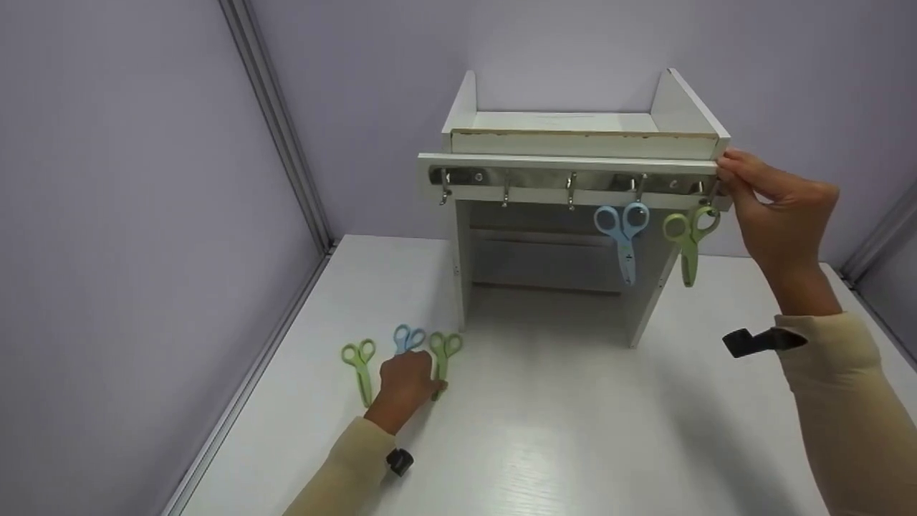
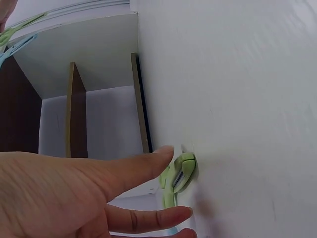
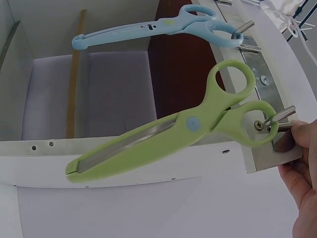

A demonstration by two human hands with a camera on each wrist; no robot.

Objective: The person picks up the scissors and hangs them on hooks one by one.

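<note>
Standing on tabletop (image 1: 573, 444): white wooden shelf unit (image 1: 580, 136), a metal hook rail (image 1: 573, 179) across its front.
Writing: no brand or label can be read on anything.
Right hand (image 1: 777, 215): at the rail's right end, fingertips touching the last hook; whether they pinch it, I cannot tell.
Left hand (image 1: 405, 383): flat on the tabletop, fingers straight and apart, lying over 2 of 3 scissors.
Hung green scissors (image 3: 173, 134): on the last hook, just beside the right fingertips.
Hung blue scissors (image 1: 623, 236): 1 hook to the left.
Tabletop scissors: green pair (image 1: 360, 369) left of the hand, blue pair (image 1: 408, 337) and green pair (image 1: 444, 355) under its fingers.
</note>
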